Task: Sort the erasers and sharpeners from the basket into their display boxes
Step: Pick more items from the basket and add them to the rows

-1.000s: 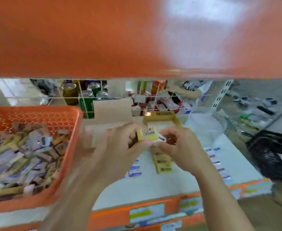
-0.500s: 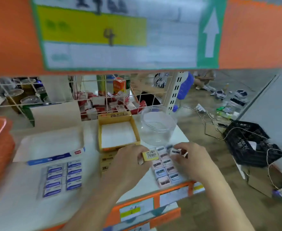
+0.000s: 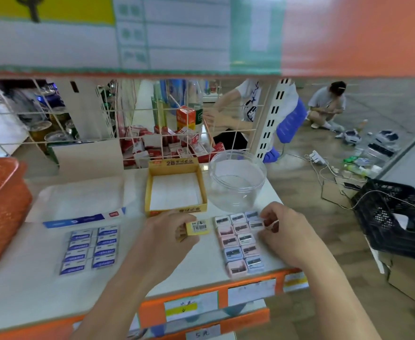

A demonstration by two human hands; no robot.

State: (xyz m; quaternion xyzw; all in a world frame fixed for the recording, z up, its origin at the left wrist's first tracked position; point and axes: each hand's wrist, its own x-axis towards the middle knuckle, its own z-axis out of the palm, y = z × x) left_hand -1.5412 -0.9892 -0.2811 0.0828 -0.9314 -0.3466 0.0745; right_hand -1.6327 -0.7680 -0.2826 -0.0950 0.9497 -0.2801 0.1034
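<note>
A small yellow eraser (image 3: 198,227) with a barcode label sits just in front of the yellow display box (image 3: 177,168), pinched in the grip of the left hand (image 3: 169,238). Right of it, pink and blue sharpeners (image 3: 240,244) lie in rows. The right hand (image 3: 284,229) curls its fingers against the far corner one; I cannot tell whether that grip holds it. Left of the box lie blue-and-white erasers (image 3: 88,249), then the orange basket (image 3: 3,207). A clear jar (image 3: 237,182) stands right of the box on the white shelf (image 3: 30,295). Beyond it, a black crate (image 3: 392,217) sits on the wooden floor (image 3: 299,153).
</note>
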